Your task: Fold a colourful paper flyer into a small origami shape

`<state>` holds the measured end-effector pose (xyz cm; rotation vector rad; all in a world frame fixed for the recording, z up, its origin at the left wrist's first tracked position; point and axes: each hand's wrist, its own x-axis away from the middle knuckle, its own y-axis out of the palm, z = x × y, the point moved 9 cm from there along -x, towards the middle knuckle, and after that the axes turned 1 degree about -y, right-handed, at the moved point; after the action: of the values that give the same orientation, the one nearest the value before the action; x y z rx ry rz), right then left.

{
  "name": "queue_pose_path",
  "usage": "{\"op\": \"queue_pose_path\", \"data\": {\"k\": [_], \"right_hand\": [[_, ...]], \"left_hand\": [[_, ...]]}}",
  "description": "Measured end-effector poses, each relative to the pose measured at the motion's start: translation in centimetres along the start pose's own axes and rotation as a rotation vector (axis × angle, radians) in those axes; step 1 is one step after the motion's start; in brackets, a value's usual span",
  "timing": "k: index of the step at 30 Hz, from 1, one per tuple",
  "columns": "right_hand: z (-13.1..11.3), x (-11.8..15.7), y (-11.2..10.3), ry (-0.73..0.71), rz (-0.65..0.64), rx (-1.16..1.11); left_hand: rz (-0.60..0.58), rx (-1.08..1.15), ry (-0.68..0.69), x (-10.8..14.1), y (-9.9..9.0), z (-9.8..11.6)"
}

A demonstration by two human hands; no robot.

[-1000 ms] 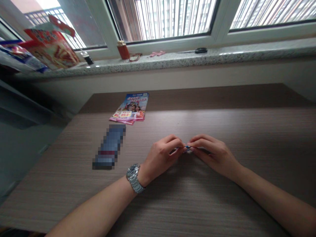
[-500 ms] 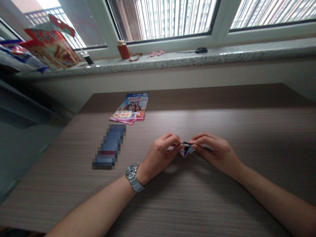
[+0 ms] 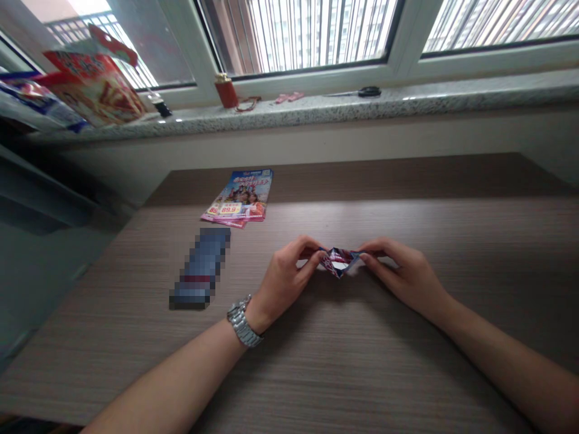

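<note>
Between my two hands, just above the wooden table (image 3: 289, 374), is a small folded piece of printed paper (image 3: 339, 263) in blue, red and white. It is spread apart into a hollow shape, with a pale inside showing. My left hand (image 3: 294, 271), with a metal watch (image 3: 244, 320) on the wrist, pinches the paper's left corner between thumb and fingers. On the opposite side, my right hand (image 3: 398, 265) pinches the right corner in the same way. The fingertips partly cover both corners.
Printed flyers (image 3: 246, 196) lie stacked at the table's back left, with a blurred-out dark blue oblong item (image 3: 199, 268) nearer to me. Along the stone windowsill (image 3: 316, 111) are scissors (image 3: 368, 91), a red container (image 3: 226, 91), a small dark bottle (image 3: 160, 105) and snack bags (image 3: 97, 87).
My hands have moved apart and slightly away from me. Between them the folded paper has been pulled wider, and its hollow inside now shows more.
</note>
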<state>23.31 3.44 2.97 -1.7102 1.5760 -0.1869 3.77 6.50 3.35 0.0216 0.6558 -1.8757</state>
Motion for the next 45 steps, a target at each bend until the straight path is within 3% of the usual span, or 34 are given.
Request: {"op": "queue_pose_path", "data": {"k": [4,10,20,26,45], "right_hand": [[0.4,0.0,-0.1,0.033,-0.015,0.010],[0.7,0.0,0.0,0.028,-0.055,0.052],[-0.2,-0.2,0.3,-0.075,-0.066,0.074],[-1.8,0.1,1.7,-0.249,-0.205,0.159],[-1.4,0.1,1.8,-0.239,-0.194,0.130]], "left_hand": [[0.036,-0.028,0.021,-0.1,-0.4,-0.3],[-0.115,-0.235,0.175,0.1,0.7,0.8],[-0.208,-0.252,0.177,0.3,1.6,0.7],[-0.209,-0.280,0.199,0.3,1.6,1.0],[-0.303,-0.413,0.242,0.4,3.0,1.6]]}}
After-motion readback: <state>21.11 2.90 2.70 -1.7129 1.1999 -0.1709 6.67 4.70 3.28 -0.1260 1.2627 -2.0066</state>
